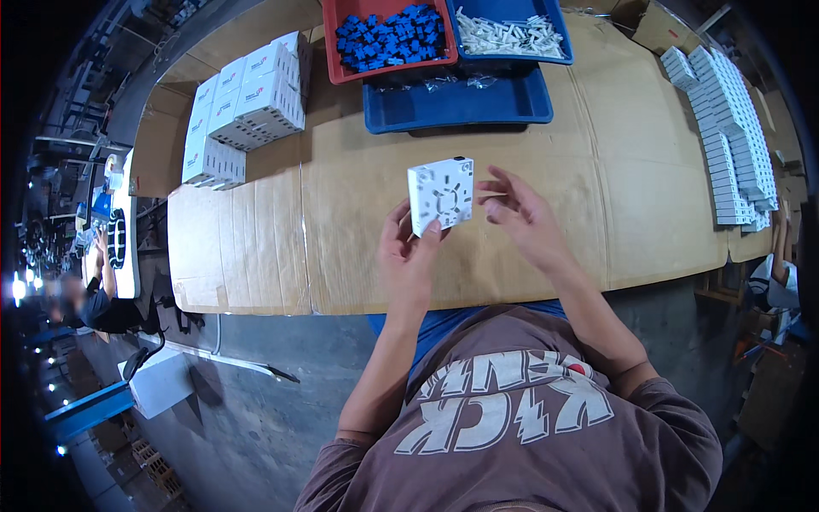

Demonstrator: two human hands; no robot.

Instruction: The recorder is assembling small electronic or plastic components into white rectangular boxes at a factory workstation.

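Note:
My left hand (412, 243) grips a white square plastic housing (442, 194) by its lower edge, thumb on the front face. The housing is held upright over the table, its face marked by a ring of slots and holes around a central opening. A small black piece (460, 159) sits at its top right corner. Just right of the housing is my right hand (520, 209), apart from it, with fingers loosely bent and spread; I see nothing in them.
The table (512, 264) is covered in cardboard. At its back stand a red tray (345, 73) of blue plastic parts, a blue tray (512, 58) of white pins, and another blue tray (461, 118). White housings are stacked at left (256, 102) and right (725, 136). Other people work at both sides.

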